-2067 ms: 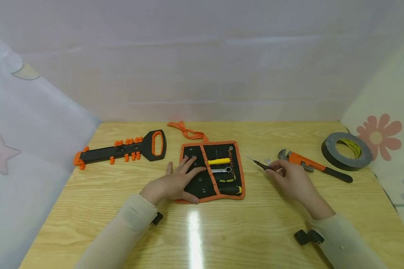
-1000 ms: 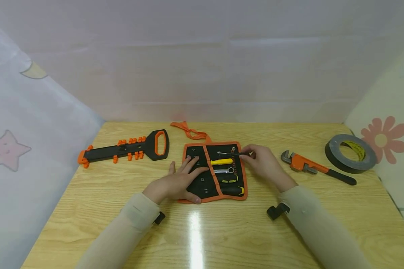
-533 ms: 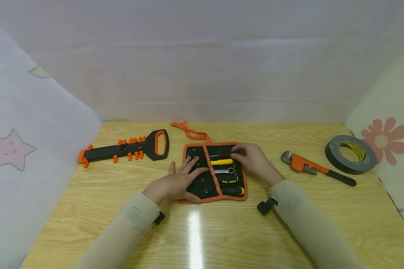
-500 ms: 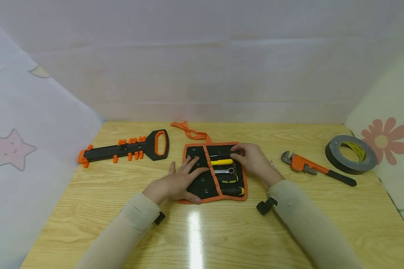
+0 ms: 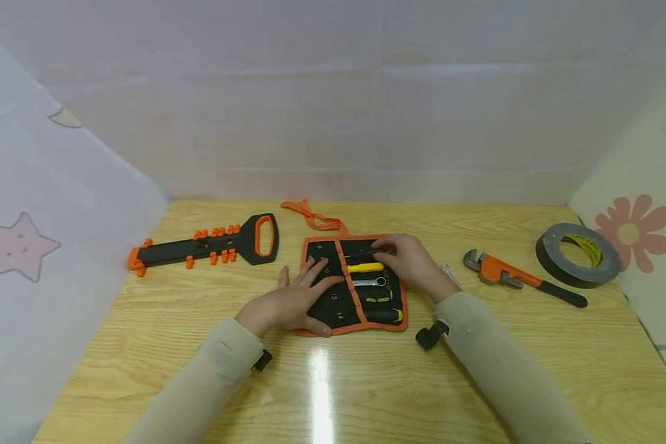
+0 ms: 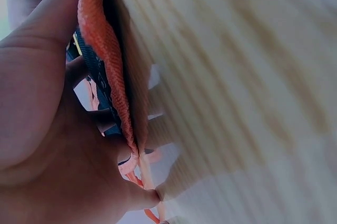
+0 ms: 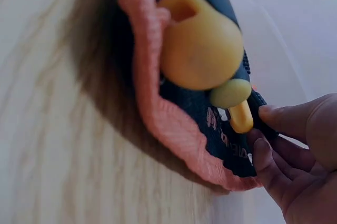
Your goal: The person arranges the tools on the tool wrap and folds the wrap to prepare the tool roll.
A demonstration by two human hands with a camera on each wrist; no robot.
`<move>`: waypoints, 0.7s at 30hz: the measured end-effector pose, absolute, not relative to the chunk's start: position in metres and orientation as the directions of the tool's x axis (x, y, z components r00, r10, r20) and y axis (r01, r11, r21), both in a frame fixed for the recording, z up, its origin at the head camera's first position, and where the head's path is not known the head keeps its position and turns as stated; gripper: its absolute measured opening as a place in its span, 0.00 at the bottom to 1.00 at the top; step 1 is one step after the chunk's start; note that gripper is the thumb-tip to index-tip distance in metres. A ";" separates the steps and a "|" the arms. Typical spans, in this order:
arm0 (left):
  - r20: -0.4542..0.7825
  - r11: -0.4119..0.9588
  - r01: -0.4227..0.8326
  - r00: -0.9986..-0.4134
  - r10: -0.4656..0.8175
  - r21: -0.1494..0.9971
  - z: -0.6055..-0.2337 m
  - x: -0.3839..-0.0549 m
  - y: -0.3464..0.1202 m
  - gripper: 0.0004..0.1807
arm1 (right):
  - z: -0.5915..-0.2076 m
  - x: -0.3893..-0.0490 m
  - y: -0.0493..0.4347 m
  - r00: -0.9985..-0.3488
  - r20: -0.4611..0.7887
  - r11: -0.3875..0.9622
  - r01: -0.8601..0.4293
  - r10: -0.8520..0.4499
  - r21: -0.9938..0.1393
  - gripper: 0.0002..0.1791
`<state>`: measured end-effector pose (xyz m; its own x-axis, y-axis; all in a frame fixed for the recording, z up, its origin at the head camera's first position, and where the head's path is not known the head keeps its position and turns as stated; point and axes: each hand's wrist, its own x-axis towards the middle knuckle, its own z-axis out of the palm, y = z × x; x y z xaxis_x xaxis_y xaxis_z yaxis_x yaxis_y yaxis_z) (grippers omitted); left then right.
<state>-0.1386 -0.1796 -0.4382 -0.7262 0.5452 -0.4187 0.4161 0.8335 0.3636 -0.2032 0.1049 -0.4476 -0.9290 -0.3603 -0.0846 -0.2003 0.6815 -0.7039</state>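
Black pouch (image 5: 337, 303) lies under the outspread left hand (image 5: 288, 305); at the pouch's right half, the right hand (image 5: 409, 261) pinches a dark tool (image 5: 365, 254).

Orange pipe wrench (image 5: 502, 271), tape roll (image 5: 581, 273) near it, long black bar (image 5: 216, 244) — perhaps a rack

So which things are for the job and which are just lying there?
Looks like the job:
black tool, pinched by the right hand
tool pouch, under the left hand
yellow handle and ring wrench, in the pouch

Probably just lying about:
orange pipe wrench
tape roll
black-and-orange holder
small silver tool, maybe needed later
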 end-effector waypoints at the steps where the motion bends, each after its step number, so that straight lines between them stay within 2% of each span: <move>1: -0.418 0.833 0.417 -0.726 0.546 0.363 -0.438 -0.139 -0.180 0.60 | -0.448 -0.204 0.104 -0.926 -0.081 0.678 -0.208 -0.368 -0.705 0.16; 9: -0.422 0.832 0.415 -0.723 0.547 0.368 -0.435 -0.138 -0.179 0.60 | -0.450 -0.207 0.098 -0.909 -0.057 0.685 -0.269 -0.412 -0.677 0.14; 21: -0.422 0.839 0.388 -0.734 0.532 0.382 -0.438 -0.138 -0.179 0.60 | -0.451 -0.212 0.092 -0.910 -0.125 0.702 -0.211 -0.395 -0.681 0.13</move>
